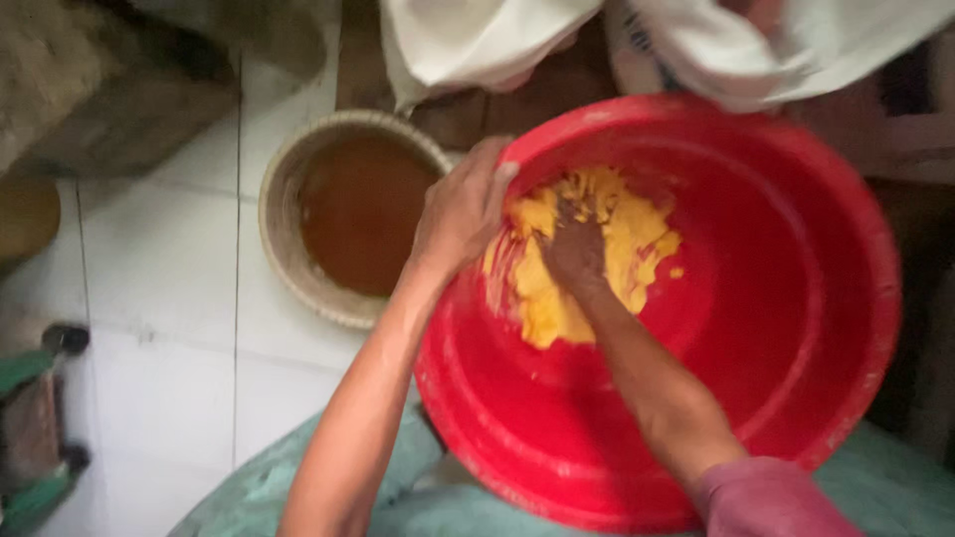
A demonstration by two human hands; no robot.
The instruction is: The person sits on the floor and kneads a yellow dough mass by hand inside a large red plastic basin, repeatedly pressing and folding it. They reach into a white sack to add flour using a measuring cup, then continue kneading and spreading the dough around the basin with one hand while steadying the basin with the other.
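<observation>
- Left hand grips the red basin rim at 10 o'clock, fingers curled over the edge.
- Right hand presses into the yellow mash; its grip is blurred, cannot tell.
- Mash sits at the basin's 10 o'clock inner wall.
- Woven basket of brown liquid lies at the basin's 9 o'clock.

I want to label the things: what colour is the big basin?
The basin is bright red, seen in the head view.
</observation>
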